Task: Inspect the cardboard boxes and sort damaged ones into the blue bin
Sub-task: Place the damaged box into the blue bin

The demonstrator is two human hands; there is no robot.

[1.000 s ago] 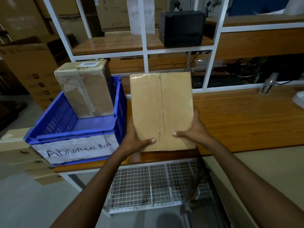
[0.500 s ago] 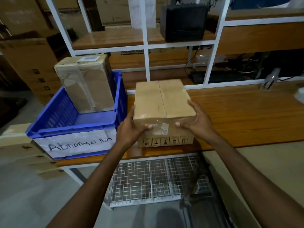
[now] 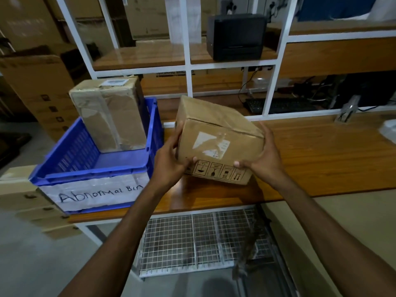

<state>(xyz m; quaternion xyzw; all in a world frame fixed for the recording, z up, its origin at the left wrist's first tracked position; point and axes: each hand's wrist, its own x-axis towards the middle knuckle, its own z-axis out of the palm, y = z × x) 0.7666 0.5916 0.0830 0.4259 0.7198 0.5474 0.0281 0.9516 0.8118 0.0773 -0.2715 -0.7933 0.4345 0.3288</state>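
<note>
I hold a brown cardboard box (image 3: 216, 138) above the wooden table (image 3: 321, 159), tilted, with a torn white label and handling symbols on the side facing me. My left hand (image 3: 171, 159) grips its left side, thumb on the front face. My right hand (image 3: 265, 155) grips its right side. To the left stands the blue bin (image 3: 90, 168), labelled "Abnormal Bin". Inside it a taped, scuffed cardboard box (image 3: 111, 112) stands upright at the back.
A white metal shelf frame (image 3: 188, 65) rises behind the table, with a black printer (image 3: 235, 35) on a shelf. A keyboard (image 3: 278, 105) and cables lie behind. Large cartons (image 3: 36, 82) stand at left; a wire rack (image 3: 192, 239) sits under the table.
The box was turned from top face toward me to its labelled side, and now sits rotated and tilted. Both hands shifted their grip with it.
</note>
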